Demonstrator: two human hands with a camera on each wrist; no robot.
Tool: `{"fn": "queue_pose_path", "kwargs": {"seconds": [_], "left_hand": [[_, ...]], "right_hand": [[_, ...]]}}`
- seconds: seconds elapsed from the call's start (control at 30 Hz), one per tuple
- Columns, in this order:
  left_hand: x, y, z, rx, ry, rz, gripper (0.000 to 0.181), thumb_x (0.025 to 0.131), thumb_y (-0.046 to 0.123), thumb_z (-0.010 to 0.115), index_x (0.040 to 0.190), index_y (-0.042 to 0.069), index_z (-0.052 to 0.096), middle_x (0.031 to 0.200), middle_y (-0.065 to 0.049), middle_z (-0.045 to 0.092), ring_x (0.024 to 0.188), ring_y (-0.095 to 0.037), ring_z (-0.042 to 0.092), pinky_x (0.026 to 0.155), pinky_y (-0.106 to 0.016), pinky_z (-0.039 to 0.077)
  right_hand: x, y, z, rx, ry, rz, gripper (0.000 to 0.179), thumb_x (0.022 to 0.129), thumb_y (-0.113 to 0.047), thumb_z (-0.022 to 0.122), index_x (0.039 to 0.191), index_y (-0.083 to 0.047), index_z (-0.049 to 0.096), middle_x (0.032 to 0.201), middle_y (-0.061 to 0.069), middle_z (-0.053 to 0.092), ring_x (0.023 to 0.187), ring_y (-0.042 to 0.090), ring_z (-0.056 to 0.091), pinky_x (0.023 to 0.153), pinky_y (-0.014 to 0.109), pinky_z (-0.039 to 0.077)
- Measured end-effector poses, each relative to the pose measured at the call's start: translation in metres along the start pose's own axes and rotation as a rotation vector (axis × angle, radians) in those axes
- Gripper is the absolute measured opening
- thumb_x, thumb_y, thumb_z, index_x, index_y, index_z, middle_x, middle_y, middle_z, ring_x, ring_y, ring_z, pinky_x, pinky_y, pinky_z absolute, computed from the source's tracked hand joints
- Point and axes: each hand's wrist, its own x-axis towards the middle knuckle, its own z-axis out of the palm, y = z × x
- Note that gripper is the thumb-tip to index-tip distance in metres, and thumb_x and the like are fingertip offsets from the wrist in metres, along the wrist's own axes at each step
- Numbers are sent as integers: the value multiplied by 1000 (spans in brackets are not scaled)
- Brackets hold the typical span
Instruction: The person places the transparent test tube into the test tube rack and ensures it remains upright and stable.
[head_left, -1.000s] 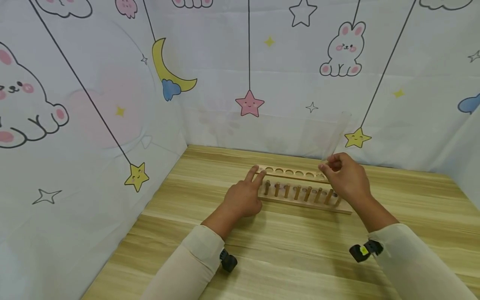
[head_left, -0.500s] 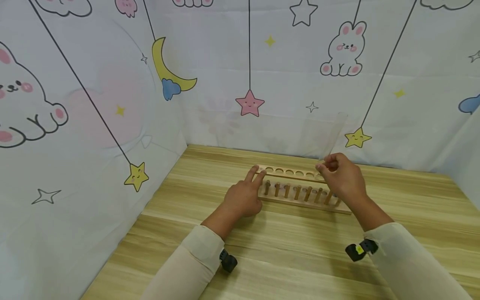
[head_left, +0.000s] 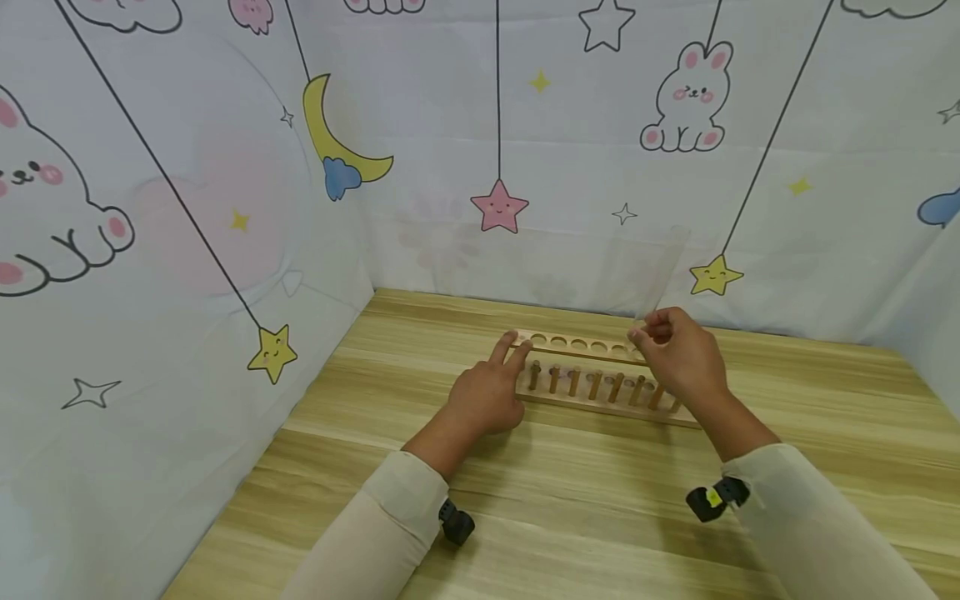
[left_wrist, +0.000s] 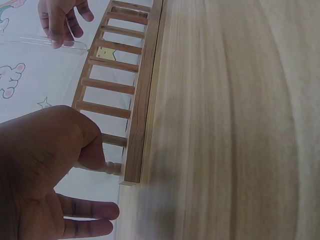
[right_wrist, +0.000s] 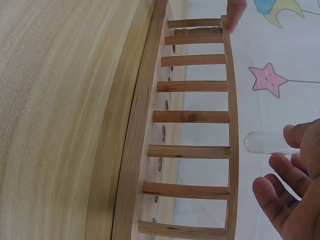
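My right hand (head_left: 686, 354) pinches a clear glass test tube (head_left: 663, 267) between thumb and fingers. In the right wrist view the tube's rounded end (right_wrist: 257, 142) points at the rack's top rail, apart from it in that view. The wooden test tube rack (head_left: 607, 412) stands on the table, its top rail pierced by round holes and a row of pegs below. My left hand (head_left: 486, 392) rests at the rack's left end, two extended fingers touching the top rail. Other fingers (left_wrist: 92, 210) of it stretch out straight past the rack's end in the left wrist view.
The wood-grain table (head_left: 585, 517) spreads around the rack. Behind it hangs a white cloth backdrop (head_left: 435, 100) printed with stars, rabbits and a moon; it also covers the left side. Black wrist cameras (head_left: 456, 522) sit at both sleeves.
My right hand has moved slightly left along the rack with the test tube, which shifts left too. The left hand and the rack stay in place.
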Motion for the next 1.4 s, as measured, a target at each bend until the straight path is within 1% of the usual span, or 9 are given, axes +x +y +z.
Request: {"fn": "queue_pose_path", "kwargs": {"seconds": [0.17,0.37,0.53,0.8,0.9,1.03,1.2,1.27,1.4], "left_hand": [[0,-1,1,-5,3,3,87,91,14,65,165,24,21,170,-3,11,63,-19,49,46,-31,32],[-1,-1,1,-10,8,10,87,90,12,64,165,23,21,170,-4,12,64,-20,49,46,-31,31],[-1,-2,1,-6,10,12,87,90,12,64,165,23,22,170,-4,12,63,-19,48,46,-31,31],[0,-2,1,-5,9,10,87,90,12,64,165,23,22,170,-4,12,63,-20,49,46,-32,32],[0,-2,1,-6,10,9,87,90,12,64,165,24,21,170,-3,12,62,-19,49,46,-32,32],[1,-2,1,-3,7,8,87,90,13,63,165,24,21,170,-3,12,61,-19,48,46,-32,33],[1,-1,1,-2,5,10,87,90,13,63,165,24,21,170,-3,12,62,-19,49,46,-32,33],[1,-1,1,-2,4,8,87,90,13,64,165,24,21,170,-3,12,62,-19,49,46,-32,33],[1,-1,1,2,3,6,87,90,13,63,165,24,20,171,-2,12,63,-19,49,47,-32,33]], "right_hand": [[1,0,3,-1,-1,9,55,103,-50,56,132,-3,55,125,21,65,110,40,61,82,53,49],[1,0,6,2,-5,-3,55,103,-50,56,131,-2,55,123,21,65,108,40,62,80,52,50],[2,-1,8,5,-17,1,55,102,-52,56,130,-4,55,122,19,66,106,38,63,79,51,50],[4,1,11,4,-36,-1,56,103,-52,55,133,-4,53,125,19,65,111,39,61,81,52,50],[5,2,13,-2,-36,-9,56,103,-48,56,138,-4,51,126,18,66,111,39,63,77,51,52],[6,4,15,-16,-34,-19,57,104,-42,59,145,-6,46,127,17,68,107,38,66,68,45,54],[6,6,15,-27,-37,-34,55,104,-41,58,145,-6,46,126,18,68,103,37,68,62,42,54],[6,7,15,-30,-42,-35,55,104,-44,56,144,-6,47,126,18,68,103,37,67,63,43,54],[6,7,16,-50,-52,-25,54,105,-49,50,140,-7,52,128,18,66,108,38,65,71,48,53]]}}
